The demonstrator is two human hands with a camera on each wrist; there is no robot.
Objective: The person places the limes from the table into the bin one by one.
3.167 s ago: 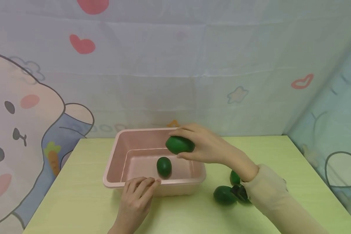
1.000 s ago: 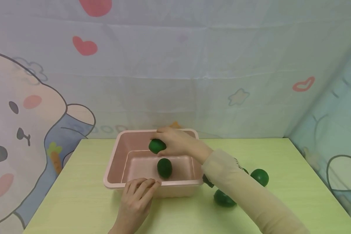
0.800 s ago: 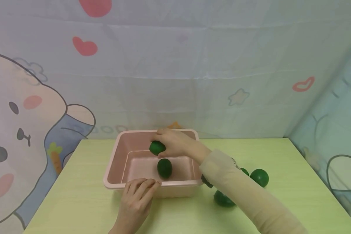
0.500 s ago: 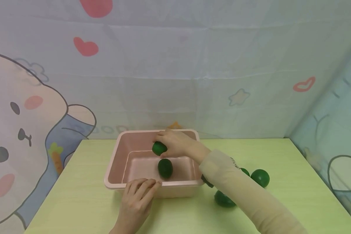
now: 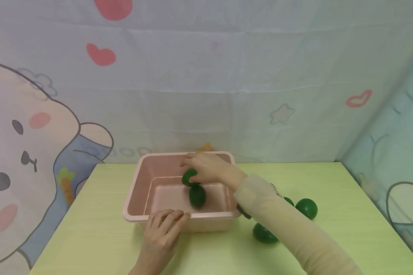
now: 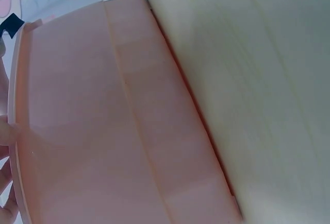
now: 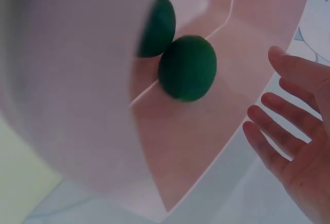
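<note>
Two dark green oval fruits lie together inside a pink plastic basin: a front fruit and a rear fruit, the latter partly covered by my right hand. From the right wrist, that hand shows its fingers spread and apart from both fruits, over the basin's edge. My left hand holds the front rim, fingers bent over it; the left wrist view catches just some fingers at the rim.
Several more green fruits lie right of the basin, among them a round-looking one and a nearer one; the right sleeve partly hides others. A printed cloth hangs behind the light wooden table.
My right hand has carried a fruit down into the basin and let it go. That fruit now touches the first one, which has shifted slightly right. The left hand stays on the rim.
</note>
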